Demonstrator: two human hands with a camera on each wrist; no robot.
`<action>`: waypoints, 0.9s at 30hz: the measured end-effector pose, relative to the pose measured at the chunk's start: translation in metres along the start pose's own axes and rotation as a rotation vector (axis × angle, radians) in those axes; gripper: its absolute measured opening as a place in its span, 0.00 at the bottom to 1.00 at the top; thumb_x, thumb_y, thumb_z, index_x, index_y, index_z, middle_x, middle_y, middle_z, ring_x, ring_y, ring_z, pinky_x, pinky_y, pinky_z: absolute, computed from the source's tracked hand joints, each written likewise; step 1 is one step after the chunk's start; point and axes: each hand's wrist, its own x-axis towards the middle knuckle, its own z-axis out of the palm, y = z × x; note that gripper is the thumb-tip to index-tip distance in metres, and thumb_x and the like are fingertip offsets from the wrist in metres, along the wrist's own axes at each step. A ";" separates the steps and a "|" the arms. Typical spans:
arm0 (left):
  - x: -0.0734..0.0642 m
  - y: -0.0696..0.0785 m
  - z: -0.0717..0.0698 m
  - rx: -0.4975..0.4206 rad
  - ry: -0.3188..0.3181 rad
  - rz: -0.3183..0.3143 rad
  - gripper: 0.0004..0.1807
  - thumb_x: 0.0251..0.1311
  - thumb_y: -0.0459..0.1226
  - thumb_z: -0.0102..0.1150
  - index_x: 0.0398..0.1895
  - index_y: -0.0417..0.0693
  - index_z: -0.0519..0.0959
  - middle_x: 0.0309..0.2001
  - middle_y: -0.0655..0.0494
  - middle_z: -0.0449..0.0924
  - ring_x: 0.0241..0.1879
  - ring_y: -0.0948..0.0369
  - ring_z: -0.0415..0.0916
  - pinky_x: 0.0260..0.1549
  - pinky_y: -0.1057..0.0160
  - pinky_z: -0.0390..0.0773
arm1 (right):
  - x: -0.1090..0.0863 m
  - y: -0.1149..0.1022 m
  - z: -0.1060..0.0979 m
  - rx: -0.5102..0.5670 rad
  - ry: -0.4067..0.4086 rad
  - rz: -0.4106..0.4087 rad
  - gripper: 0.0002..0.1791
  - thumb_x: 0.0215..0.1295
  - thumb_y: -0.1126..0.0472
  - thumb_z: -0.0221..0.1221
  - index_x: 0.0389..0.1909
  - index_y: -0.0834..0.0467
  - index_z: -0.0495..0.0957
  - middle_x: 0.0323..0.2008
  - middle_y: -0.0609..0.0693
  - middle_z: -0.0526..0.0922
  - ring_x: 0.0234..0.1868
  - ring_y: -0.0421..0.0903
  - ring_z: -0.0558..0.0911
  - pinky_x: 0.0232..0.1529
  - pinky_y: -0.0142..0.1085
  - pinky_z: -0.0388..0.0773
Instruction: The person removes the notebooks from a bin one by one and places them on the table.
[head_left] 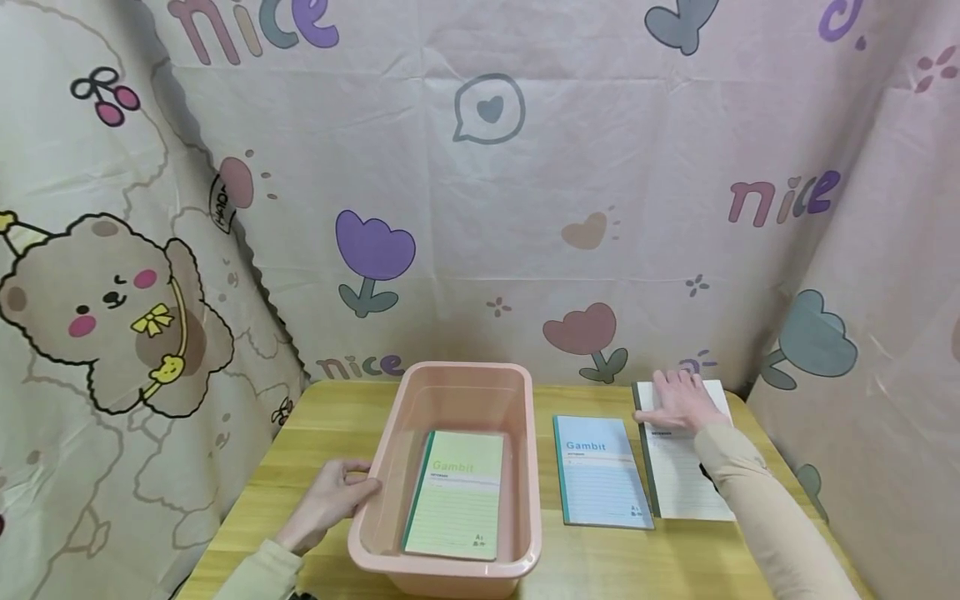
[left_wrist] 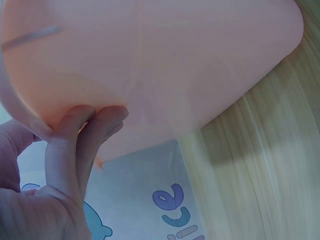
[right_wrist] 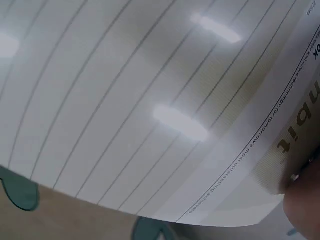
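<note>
My left hand (head_left: 330, 500) pinches the left rim of a pink plastic tub (head_left: 468, 570), also close up in the left wrist view. Inside lies a pale green "Gambit" notebook (head_left: 459, 500) with a darker green spine, cover upward. My right hand (head_left: 682, 400) rests on the upper part of a white notebook (head_left: 678, 483), fingers spread toward its far edge, thumb near the dark spine. Its lined cover (right_wrist: 120, 115) fills most of the right wrist view, with a fingertip at one corner. The undersides of those fingers are hidden.
A blue "Gambit" notebook (head_left: 603, 483) lies between the tub and the white notebook, close beside the latter. All stand on a yellowish wooden table (head_left: 337, 417). Printed curtains (head_left: 487, 208) hang close behind and on both sides.
</note>
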 end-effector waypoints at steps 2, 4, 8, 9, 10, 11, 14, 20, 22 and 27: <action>0.000 -0.001 -0.001 0.006 -0.001 0.002 0.29 0.64 0.29 0.52 0.61 0.12 0.63 0.43 0.29 0.85 0.35 0.53 0.88 0.33 0.60 0.90 | -0.004 0.003 0.010 0.013 -0.007 0.011 0.46 0.50 0.32 0.64 0.51 0.69 0.70 0.49 0.73 0.78 0.53 0.71 0.74 0.57 0.67 0.69; 0.001 -0.001 -0.001 0.006 -0.001 0.002 0.29 0.64 0.30 0.53 0.61 0.12 0.63 0.42 0.30 0.86 0.34 0.54 0.88 0.33 0.60 0.90 | -0.007 0.006 0.017 0.013 -0.010 0.014 0.44 0.50 0.33 0.66 0.49 0.69 0.70 0.47 0.71 0.78 0.51 0.70 0.75 0.55 0.66 0.70; 0.001 -0.001 -0.001 0.010 0.000 0.005 0.29 0.64 0.29 0.52 0.61 0.12 0.63 0.42 0.29 0.85 0.34 0.54 0.88 0.33 0.60 0.90 | -0.010 0.010 0.028 0.005 0.001 0.012 0.39 0.49 0.34 0.67 0.44 0.65 0.70 0.43 0.67 0.79 0.47 0.66 0.77 0.52 0.62 0.71; 0.001 -0.001 -0.001 0.009 0.000 0.003 0.29 0.63 0.29 0.53 0.61 0.12 0.63 0.43 0.29 0.85 0.34 0.53 0.88 0.33 0.60 0.90 | -0.010 0.011 0.031 -0.001 0.005 0.007 0.39 0.49 0.34 0.68 0.43 0.64 0.70 0.42 0.66 0.79 0.46 0.65 0.77 0.52 0.62 0.71; 0.000 -0.001 0.000 0.007 0.001 0.002 0.29 0.63 0.29 0.53 0.61 0.12 0.63 0.43 0.29 0.85 0.34 0.53 0.88 0.33 0.60 0.90 | -0.010 0.012 0.033 -0.003 0.009 0.007 0.38 0.49 0.34 0.68 0.41 0.64 0.70 0.42 0.66 0.79 0.46 0.65 0.76 0.52 0.61 0.71; 0.000 -0.001 0.000 0.006 0.000 0.002 0.29 0.63 0.30 0.53 0.61 0.13 0.64 0.43 0.29 0.85 0.35 0.53 0.88 0.33 0.60 0.90 | -0.010 0.013 0.035 -0.006 0.011 0.008 0.38 0.49 0.34 0.68 0.41 0.63 0.69 0.41 0.65 0.78 0.46 0.65 0.76 0.51 0.61 0.70; -0.001 -0.001 -0.001 -0.002 -0.011 0.003 0.29 0.62 0.30 0.53 0.61 0.13 0.64 0.42 0.29 0.86 0.35 0.53 0.88 0.34 0.60 0.90 | -0.011 0.016 0.040 -0.015 0.016 0.017 0.38 0.49 0.34 0.67 0.41 0.63 0.69 0.42 0.66 0.78 0.47 0.65 0.75 0.53 0.62 0.70; -0.002 -0.001 -0.002 -0.013 -0.030 0.007 0.31 0.62 0.31 0.53 0.62 0.12 0.62 0.42 0.31 0.86 0.35 0.53 0.88 0.34 0.61 0.90 | -0.010 0.017 0.046 -0.035 0.041 0.027 0.41 0.49 0.33 0.67 0.45 0.66 0.70 0.45 0.69 0.76 0.50 0.68 0.73 0.55 0.64 0.70; -0.002 -0.001 -0.001 -0.012 -0.025 0.010 0.31 0.62 0.30 0.53 0.61 0.12 0.62 0.42 0.30 0.86 0.36 0.51 0.88 0.34 0.60 0.90 | -0.009 0.018 0.047 -0.036 0.055 0.034 0.45 0.50 0.32 0.67 0.51 0.68 0.71 0.48 0.70 0.75 0.52 0.69 0.73 0.57 0.66 0.70; -0.002 0.000 0.000 -0.004 -0.007 0.006 0.30 0.62 0.30 0.53 0.61 0.12 0.63 0.43 0.28 0.85 0.37 0.50 0.88 0.34 0.59 0.90 | -0.005 0.018 0.046 -0.057 0.107 0.021 0.49 0.53 0.32 0.66 0.60 0.69 0.71 0.52 0.71 0.76 0.54 0.68 0.74 0.58 0.67 0.71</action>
